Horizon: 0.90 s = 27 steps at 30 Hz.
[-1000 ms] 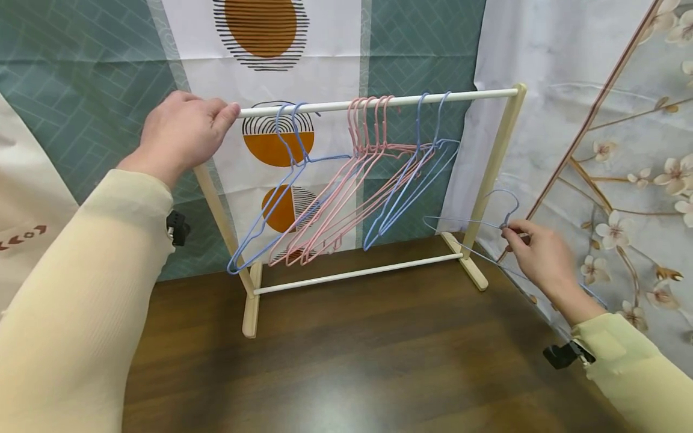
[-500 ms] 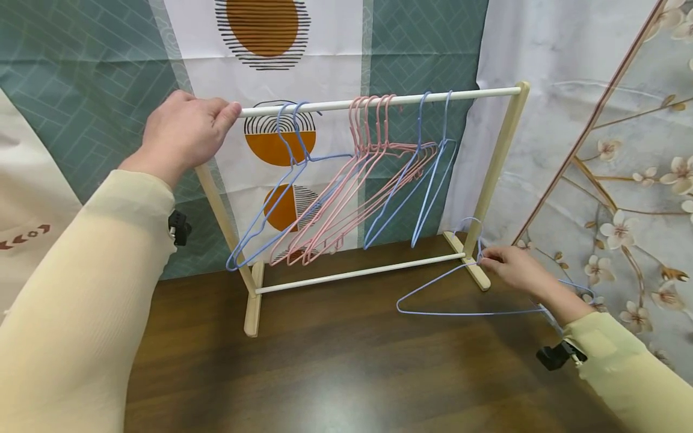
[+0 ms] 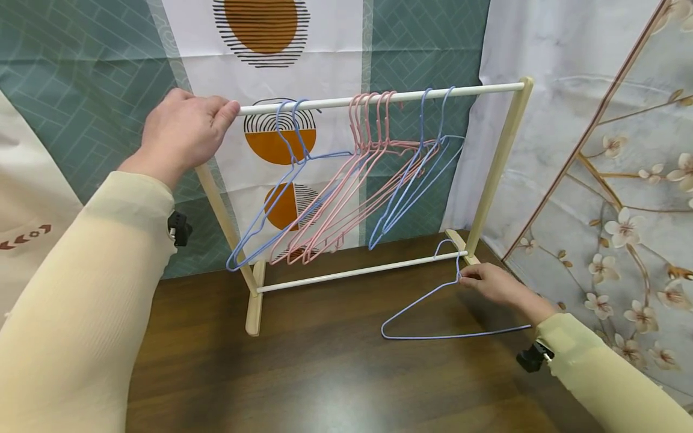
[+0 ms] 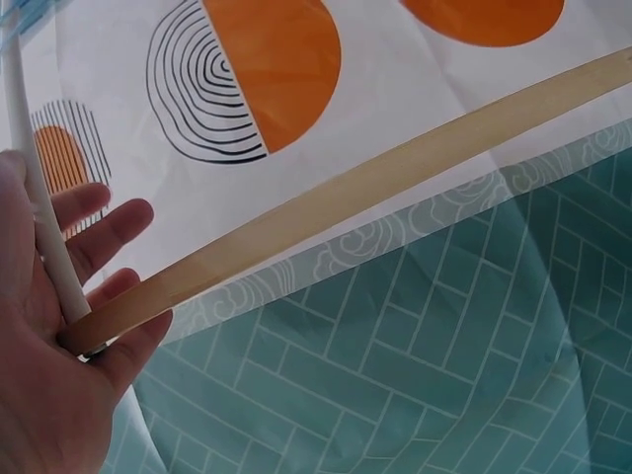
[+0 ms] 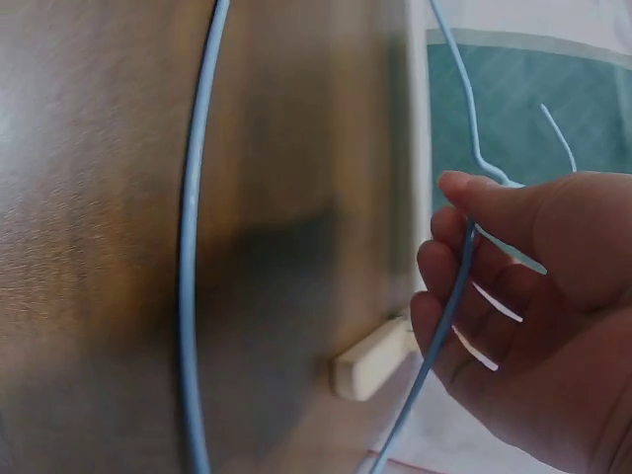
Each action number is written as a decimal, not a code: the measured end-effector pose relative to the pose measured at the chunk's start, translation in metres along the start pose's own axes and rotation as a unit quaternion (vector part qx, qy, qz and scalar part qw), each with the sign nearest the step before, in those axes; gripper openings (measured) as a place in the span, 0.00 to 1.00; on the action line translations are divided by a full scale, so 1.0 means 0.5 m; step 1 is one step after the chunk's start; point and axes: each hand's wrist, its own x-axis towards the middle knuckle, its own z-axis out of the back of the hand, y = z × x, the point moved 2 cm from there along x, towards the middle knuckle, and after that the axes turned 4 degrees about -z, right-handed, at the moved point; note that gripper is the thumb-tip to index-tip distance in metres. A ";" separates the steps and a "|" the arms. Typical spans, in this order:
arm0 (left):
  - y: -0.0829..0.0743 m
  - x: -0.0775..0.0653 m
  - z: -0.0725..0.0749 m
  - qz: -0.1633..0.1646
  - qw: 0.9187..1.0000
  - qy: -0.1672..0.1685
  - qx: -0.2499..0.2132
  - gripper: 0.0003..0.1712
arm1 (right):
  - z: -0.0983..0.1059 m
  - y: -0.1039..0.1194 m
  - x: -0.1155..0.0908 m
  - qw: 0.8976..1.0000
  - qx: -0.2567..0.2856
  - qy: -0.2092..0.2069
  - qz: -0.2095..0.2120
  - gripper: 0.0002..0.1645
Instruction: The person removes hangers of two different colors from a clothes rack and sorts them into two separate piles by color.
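My left hand (image 3: 181,129) grips the top left corner of a small clothes rack (image 3: 335,103), where the left wrist view shows its fingers around the joint of the white rod and wooden post (image 4: 375,188). Low at the right, my right hand (image 3: 489,282) pinches a blue wire hanger (image 3: 433,338) at its neck, between thumb and fingers (image 5: 444,262). The hook of that hanger overlaps the rack's lower bar (image 3: 346,275) in the head view, and its right end is hidden behind the wrist.
From the top rod hang two blue hangers (image 3: 306,155) at the left, several pink hangers (image 3: 387,123) mid-rod and two more blue hangers (image 3: 421,120) at the right. Beneath is a dark wooden table (image 3: 303,373). Patterned cloths (image 3: 422,36) stand behind and at the right.
My right hand has brought the blue hanger down and leftward, from beside the right post to low over the table. The hanging blue pair at the right has swung. My left hand stays put.
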 end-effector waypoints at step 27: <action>0.003 0.002 -0.005 0.001 1.000 -0.013 -0.004 0.41 | -0.078 -0.081 0.010 0.998 0.031 -0.053 0.006 0.10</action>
